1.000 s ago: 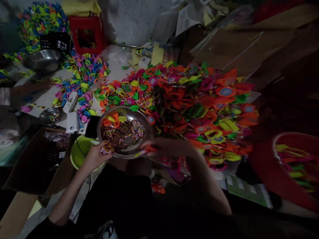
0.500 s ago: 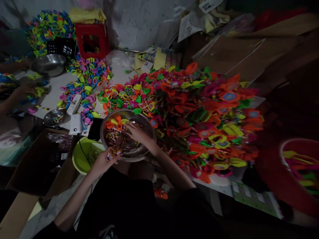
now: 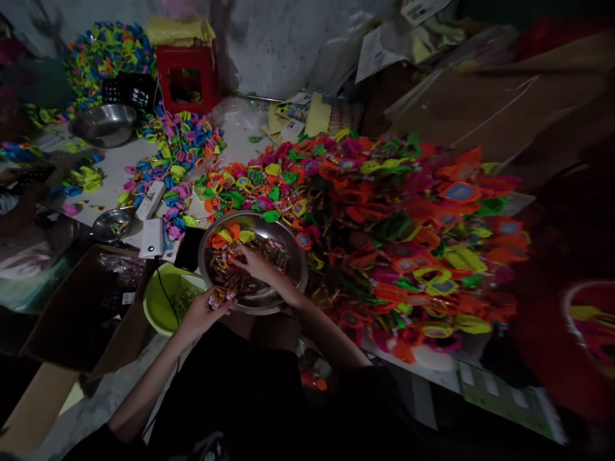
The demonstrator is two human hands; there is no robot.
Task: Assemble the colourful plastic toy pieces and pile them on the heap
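A wide steel bowl (image 3: 303,282) sits at the table's near edge, in front of my body. Many small striped pieces (image 3: 245,282), like wrapped candies, lie in it beside a few orange and yellow plastic toy watches (image 3: 234,235). My right hand (image 3: 254,264) reaches over the bowl with its fingers bent down among the pieces; whatever is between the fingertips is too dark to make out. At the bowl's lower left rim, my left hand (image 3: 206,312) is closed around several small striped candies (image 3: 221,297), whose ends stick out.
A large heap of bright toy watches (image 3: 384,218) rises right of the bowl. Left are a green basin (image 3: 156,304), cardboard box (image 3: 57,320), white power bank (image 3: 152,238), power strip (image 3: 150,200) and small steel bowl (image 3: 103,224). A co-worker's arm (image 3: 22,208) shows far left.
My right hand has drawn back slightly and bent its fingers from a flatter spread. The toy watches in the bowl have shifted. My left hand keeps its candies. The view has turned slightly.
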